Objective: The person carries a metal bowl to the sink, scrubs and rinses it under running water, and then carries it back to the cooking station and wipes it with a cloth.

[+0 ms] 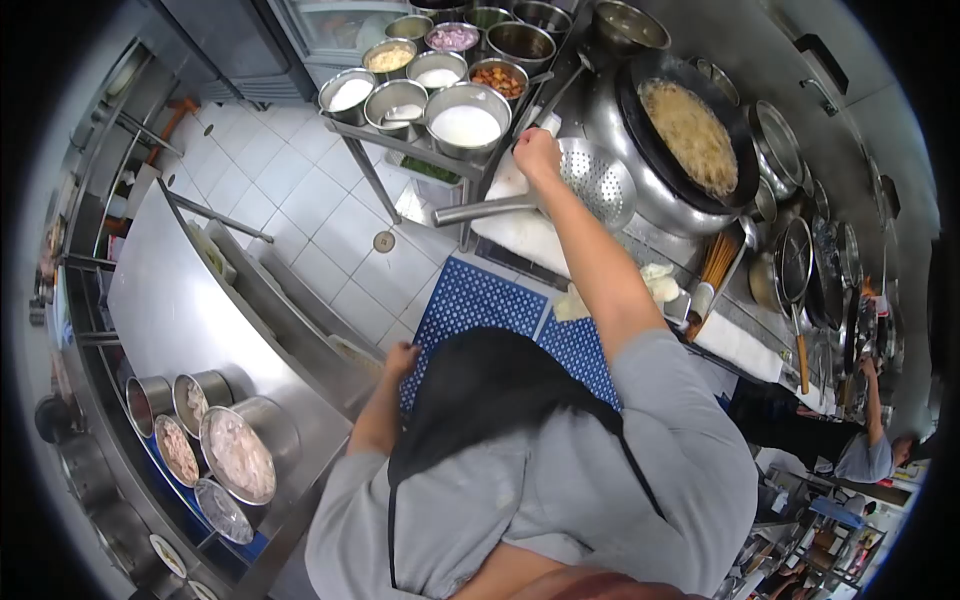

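- Basically, right hand [537,152] is up at the stove side, fingers curled closed around the near, dark end of a long-handled utensil [563,92]. Its shaft slants up and away, just left of the wok.
- Perforated strainer [606,180] sits just beside the right hand, bowl between forearm and wok; its handle runs out to the left, with the forearm crossing above it.
- Wok [743,165] is to the right of the strainer, holding frothy yellow-brown liquid [690,135].
- Left hand [403,360] is low, beside the black apron [490,385] and near the edge of the steel desk [175,280]. Fingers look bent; too small to tell how far closed or whether they hold anything.
- Ahead, left of the utensil: cluster of steel containers on a rack. Nearest is a wide pot of white contents [467,126]; further back, orange-brown chunks [498,78] and chopped purple-pink pieces [453,38].
- Left desk carries more steel containers, the largest with pale pink contents [238,455].
- White towel [525,240] lies along the stove edge under the strainer handle; pale crumpled cloth [657,283] shows beside the right forearm.
- Another person [865,455] is at far right, one arm raised.
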A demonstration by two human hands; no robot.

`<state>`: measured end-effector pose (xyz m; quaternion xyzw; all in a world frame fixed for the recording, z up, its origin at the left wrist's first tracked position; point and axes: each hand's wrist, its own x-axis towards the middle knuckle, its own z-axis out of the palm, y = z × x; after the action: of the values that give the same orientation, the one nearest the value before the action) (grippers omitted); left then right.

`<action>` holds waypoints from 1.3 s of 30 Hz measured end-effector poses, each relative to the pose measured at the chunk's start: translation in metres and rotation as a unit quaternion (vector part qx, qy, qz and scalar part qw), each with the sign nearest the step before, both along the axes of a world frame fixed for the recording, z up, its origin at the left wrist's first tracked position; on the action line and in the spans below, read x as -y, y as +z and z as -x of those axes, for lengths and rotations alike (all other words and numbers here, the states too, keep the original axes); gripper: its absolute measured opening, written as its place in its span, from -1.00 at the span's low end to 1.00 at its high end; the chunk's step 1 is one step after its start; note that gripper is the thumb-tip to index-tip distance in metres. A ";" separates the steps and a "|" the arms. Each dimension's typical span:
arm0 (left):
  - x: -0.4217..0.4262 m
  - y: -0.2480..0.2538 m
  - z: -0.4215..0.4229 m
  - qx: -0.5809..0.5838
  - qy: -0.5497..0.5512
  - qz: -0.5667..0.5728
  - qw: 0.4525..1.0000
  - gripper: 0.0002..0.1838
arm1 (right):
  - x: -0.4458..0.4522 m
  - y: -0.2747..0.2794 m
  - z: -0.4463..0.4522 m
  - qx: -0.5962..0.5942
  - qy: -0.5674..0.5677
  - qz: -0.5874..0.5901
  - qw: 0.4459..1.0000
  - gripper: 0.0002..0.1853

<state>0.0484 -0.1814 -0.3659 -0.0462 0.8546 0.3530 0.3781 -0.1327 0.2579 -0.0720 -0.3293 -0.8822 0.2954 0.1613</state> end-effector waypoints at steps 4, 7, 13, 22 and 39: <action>0.048 -0.072 -0.039 0.007 0.071 -0.049 0.996 -0.73 | -0.025 -0.007 0.036 0.088 -0.063 0.001 0.994 -0.77; 0.045 -0.015 -0.051 0.112 0.197 -0.078 0.971 -0.83 | -0.031 -0.006 0.049 0.097 -0.073 0.012 0.993 -0.63; 0.053 -0.022 -0.045 0.117 0.221 -0.118 0.961 -0.85 | -0.036 0.012 0.048 0.133 -0.133 0.090 0.978 -0.32; -0.005 -0.023 0.017 0.060 0.004 -0.161 0.985 -0.77 | -0.055 -0.002 0.032 -0.158 -0.185 0.376 0.894 -0.76; -0.409 0.291 -0.032 -0.509 -0.436 -0.287 0.684 -0.29 | -0.045 0.062 -0.339 -0.252 -0.122 0.128 0.951 -0.79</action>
<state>0.0802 0.2275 -0.0745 0.6294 0.6961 0.3453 -0.0089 0.2067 0.3027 -0.0101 -0.3667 -0.7207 0.4574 0.3698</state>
